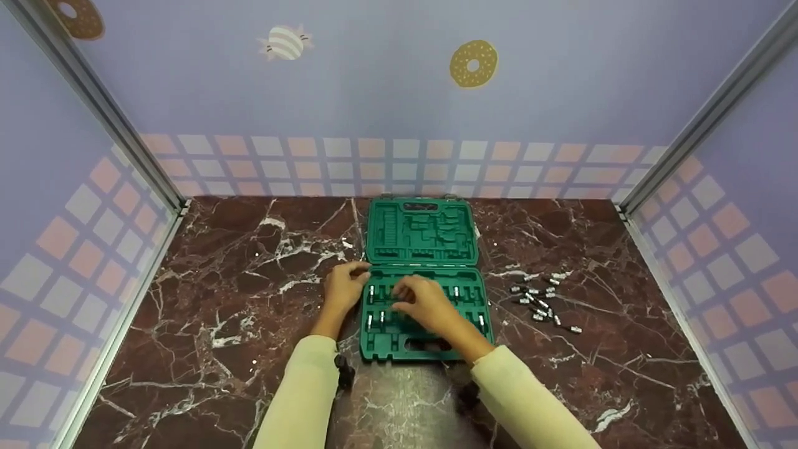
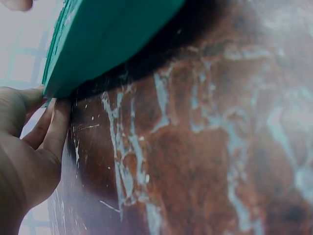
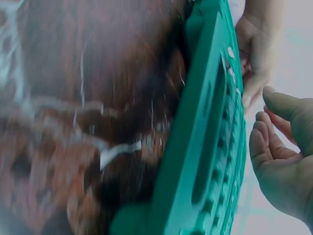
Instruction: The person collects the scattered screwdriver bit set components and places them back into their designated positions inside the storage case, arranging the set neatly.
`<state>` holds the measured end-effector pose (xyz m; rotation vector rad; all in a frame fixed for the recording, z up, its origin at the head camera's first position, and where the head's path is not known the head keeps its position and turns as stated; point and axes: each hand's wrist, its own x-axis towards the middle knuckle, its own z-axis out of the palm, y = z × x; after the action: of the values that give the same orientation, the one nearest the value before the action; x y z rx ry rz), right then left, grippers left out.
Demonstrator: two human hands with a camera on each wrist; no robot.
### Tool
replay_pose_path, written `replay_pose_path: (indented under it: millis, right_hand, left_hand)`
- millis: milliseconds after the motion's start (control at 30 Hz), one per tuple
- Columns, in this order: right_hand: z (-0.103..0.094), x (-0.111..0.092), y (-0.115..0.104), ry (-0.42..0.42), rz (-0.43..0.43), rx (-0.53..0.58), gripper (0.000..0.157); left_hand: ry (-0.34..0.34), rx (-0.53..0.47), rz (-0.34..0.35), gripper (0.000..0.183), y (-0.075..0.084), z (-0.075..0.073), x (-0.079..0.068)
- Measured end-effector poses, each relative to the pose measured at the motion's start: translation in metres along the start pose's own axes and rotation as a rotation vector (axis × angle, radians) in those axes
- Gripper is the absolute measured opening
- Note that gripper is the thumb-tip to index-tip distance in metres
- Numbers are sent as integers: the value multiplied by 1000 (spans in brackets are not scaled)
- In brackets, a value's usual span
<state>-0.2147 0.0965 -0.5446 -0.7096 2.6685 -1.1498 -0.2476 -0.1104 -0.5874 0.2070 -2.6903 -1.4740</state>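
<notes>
A green tool case [image 1: 386, 346] lies open on the table, its lid [image 1: 424, 218] folded back toward the wall. Several silver bit sockets [image 1: 371, 293] sit in the slots of its lower half. My left hand [image 1: 344, 288] is at the case's left side near the hinge; in the left wrist view its straight fingers [image 2: 57, 125] touch the case edge. Over the middle of the lower half hovers my right hand [image 1: 425, 302], fingers loosely bent and thumb apart. Nothing shows between its fingers in the right wrist view, and it covers some of the slots.
A loose pile of silver bit sockets [image 1: 539, 302] lies on the table to the right of the case. The dark red marble-patterned table [image 1: 249, 299] is bounded by a back wall [image 1: 399, 93] and side panels.
</notes>
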Motion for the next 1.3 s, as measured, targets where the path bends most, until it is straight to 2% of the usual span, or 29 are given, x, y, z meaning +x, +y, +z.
replay_pose_path:
  millis: [500,800,1033,1300]
  right_hand:
    - [-43,-30,25,160,-90,17,34]
    - [-62,-54,40,221,-78,39,37]
    - [-76,-69,54,249,-79,32,38]
    - [-93,-86,76,347,-138,-26,41]
  left_hand:
    - [-4,-5,7,20,2,3,0]
    - [6,-6,10,20,0,1,-1]
    - [0,-8,-2,20,1,-1,0]
    - [1,-9,11,20,2,0,-1]
